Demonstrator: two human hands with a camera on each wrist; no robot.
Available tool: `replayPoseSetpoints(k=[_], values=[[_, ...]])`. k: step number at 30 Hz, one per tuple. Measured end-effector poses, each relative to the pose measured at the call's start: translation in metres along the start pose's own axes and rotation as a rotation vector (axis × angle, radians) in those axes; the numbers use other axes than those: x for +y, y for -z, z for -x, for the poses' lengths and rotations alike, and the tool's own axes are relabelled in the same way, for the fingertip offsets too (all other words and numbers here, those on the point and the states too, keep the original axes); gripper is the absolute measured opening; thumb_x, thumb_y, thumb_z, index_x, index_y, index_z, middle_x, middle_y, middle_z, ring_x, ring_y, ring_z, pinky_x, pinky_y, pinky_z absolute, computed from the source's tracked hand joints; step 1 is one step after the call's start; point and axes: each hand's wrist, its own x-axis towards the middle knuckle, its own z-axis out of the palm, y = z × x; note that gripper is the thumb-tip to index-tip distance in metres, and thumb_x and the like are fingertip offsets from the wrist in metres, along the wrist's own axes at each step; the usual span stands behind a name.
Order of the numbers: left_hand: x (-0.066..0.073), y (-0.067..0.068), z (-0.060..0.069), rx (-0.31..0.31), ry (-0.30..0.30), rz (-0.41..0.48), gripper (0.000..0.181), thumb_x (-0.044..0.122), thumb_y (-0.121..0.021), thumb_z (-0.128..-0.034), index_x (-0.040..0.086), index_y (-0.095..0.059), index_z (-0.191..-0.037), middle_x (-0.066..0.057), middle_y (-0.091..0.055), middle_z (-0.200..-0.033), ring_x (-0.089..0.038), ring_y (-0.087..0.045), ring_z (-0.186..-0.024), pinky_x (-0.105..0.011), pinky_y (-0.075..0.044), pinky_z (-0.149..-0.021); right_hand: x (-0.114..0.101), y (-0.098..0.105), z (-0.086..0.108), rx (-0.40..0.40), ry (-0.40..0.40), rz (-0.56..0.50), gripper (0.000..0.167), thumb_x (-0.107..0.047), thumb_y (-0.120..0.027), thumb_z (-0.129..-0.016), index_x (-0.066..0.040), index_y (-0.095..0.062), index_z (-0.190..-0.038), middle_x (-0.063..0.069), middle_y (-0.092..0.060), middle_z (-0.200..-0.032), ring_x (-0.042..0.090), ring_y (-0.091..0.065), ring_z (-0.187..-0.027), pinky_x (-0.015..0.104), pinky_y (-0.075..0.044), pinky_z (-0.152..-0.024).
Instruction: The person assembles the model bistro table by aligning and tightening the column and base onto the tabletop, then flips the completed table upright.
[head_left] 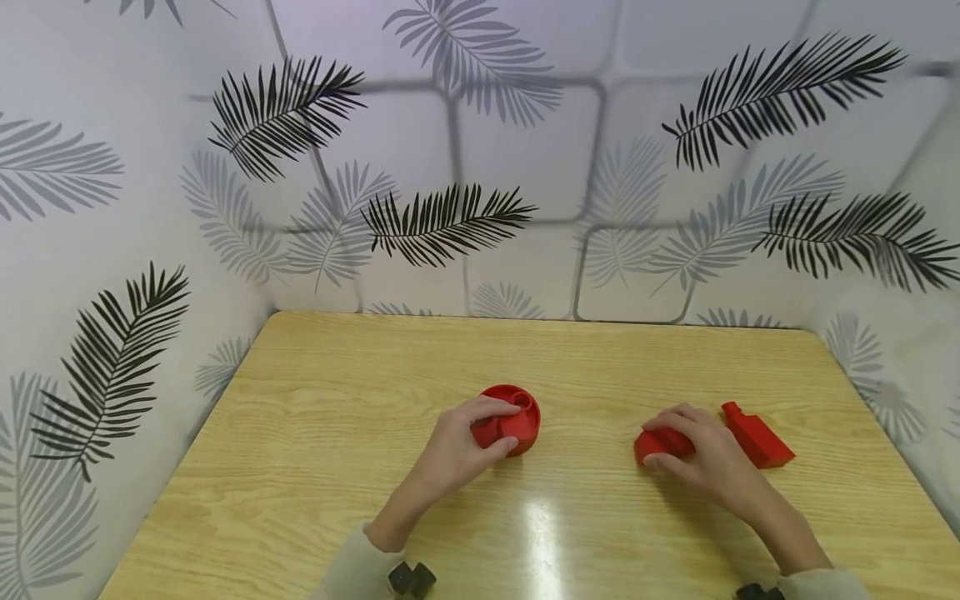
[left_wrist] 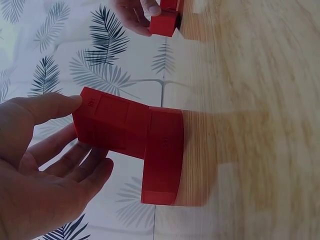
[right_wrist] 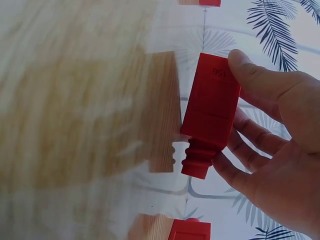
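My left hand [head_left: 453, 450] pinches a red block [left_wrist: 112, 122] with raised markings on one side. That block sits tilted at a shallow round red dish [left_wrist: 163, 155], which stands on the table; another ring-shaped red part [head_left: 522, 401] shows inside the dish from above. To the right, my right hand [head_left: 705, 458] grips a red bottle-shaped block [right_wrist: 212, 100] with a ridged neck, holding it just above the tabletop. Thumb and fingertips touch its upper end and side. Beyond that hand, a second red bottle-shaped block [head_left: 759, 437] lies on the table.
The wood-grain table [head_left: 337, 383] meets a leaf-patterned wall covering [head_left: 525, 167] at the back and sides. Light glares off the tabletop between the two forearms. Black straps show at both wrists.
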Motion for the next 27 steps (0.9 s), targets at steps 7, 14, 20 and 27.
replayPoseSetpoints(k=[7, 14, 20, 27], values=[[-0.001, 0.004, 0.0, -0.037, 0.025, 0.018, 0.034, 0.001, -0.077, -0.089, 0.009, -0.074, -0.122, -0.007, -0.069, -0.125, -0.028, -0.061, -0.121, -0.052, -0.057, -0.096, -0.001, 0.001, -0.002, 0.02, -0.055, -0.055, 0.04, -0.021, -0.088, -0.082, -0.012, -0.074, -0.118, -0.004, -0.065, -0.108, 0.015, -0.062, -0.098, 0.017, -0.053, -0.085], [-0.003, 0.013, -0.001, -0.087, 0.01, 0.033, 0.036, -0.002, -0.074, -0.0915, 0.004, -0.071, -0.127, -0.012, -0.066, -0.131, -0.033, -0.058, -0.126, -0.051, -0.053, -0.102, -0.009, 0.001, -0.006, 0.082, -0.096, -0.158, 0.038, -0.014, -0.083, -0.088, -0.005, -0.07, -0.123, 0.005, -0.066, -0.109, 0.022, -0.064, -0.096, 0.041, -0.064, -0.074], [-0.003, 0.012, -0.002, -0.043, -0.025, -0.08, 0.036, 0.003, -0.079, -0.0884, 0.004, -0.072, -0.123, -0.011, -0.065, -0.125, -0.033, -0.06, -0.121, -0.051, -0.055, -0.098, -0.014, -0.001, -0.011, 0.127, -0.156, -0.214, 0.039, -0.015, -0.076, -0.095, -0.005, -0.066, -0.132, 0.004, -0.066, -0.11, 0.015, -0.061, -0.098, 0.031, -0.064, -0.071], [0.001, -0.003, 0.0, 0.082, 0.019, -0.169, 0.041, 0.017, -0.09, -0.0804, 0.007, -0.073, -0.116, -0.008, -0.063, -0.113, -0.029, -0.062, -0.109, -0.047, -0.061, -0.086, -0.025, -0.008, -0.019, 0.146, -0.187, -0.297, 0.035, -0.014, -0.074, -0.097, -0.007, -0.066, -0.13, 0.004, -0.064, -0.112, 0.016, -0.06, -0.1, 0.018, -0.058, -0.072]])
